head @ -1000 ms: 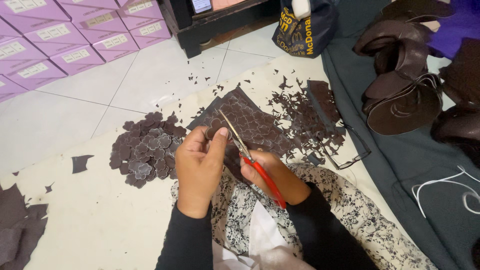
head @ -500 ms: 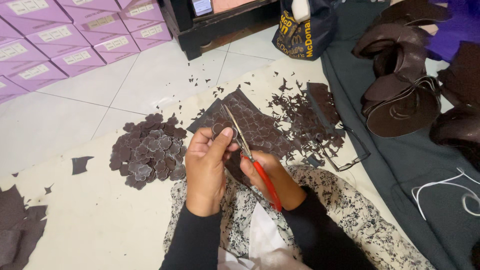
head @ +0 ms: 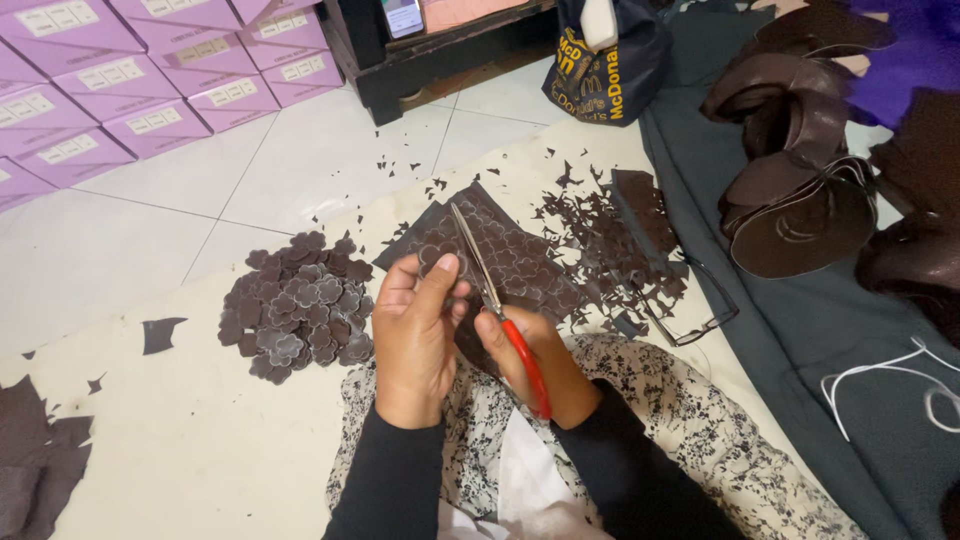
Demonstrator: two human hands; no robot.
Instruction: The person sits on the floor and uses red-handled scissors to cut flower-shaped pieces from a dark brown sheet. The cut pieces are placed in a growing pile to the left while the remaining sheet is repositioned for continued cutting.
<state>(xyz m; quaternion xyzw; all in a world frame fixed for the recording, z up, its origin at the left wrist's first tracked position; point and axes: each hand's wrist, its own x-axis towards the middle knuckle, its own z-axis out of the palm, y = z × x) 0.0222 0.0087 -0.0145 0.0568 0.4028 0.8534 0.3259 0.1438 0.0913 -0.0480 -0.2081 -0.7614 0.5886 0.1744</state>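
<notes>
— Two hands in the head view, both busy. Your left hand (head: 418, 335) was closed on the dark brown sheet (head: 500, 255), thumb on top, fingers curled under its near edge.

— And the right?

— Your right hand (head: 530, 362) was clamped round the red handles of the scissors (head: 500, 305). Blades pointed up & away from you, lying over the sheet; couldn't tell how far they were parted.

— Where was the sheet itself?

— Mid-frame, just above both hands, near edge pinched by your left, far end resting on the cream mat (head: 180, 440). Flower outlines marked all over it.

— Anything cut out?

— Heap of flower-shaped pieces (head: 298, 308) sat on the mat, just left of your left hand, not touching it. Offcut scraps (head: 610, 235) lay scattered right of the sheet, w/ a pair of glasses (head: 690, 300) beside them.

— Rest of the floor?

— Purple boxes (head: 120, 90) stacked top left on white tile. Dark grey cloth (head: 830, 340) ran down the right side w/ brown curved leather pieces (head: 800, 180) piled on it. Patterned fabric (head: 690, 430) covered your lap below the wrists.
</notes>
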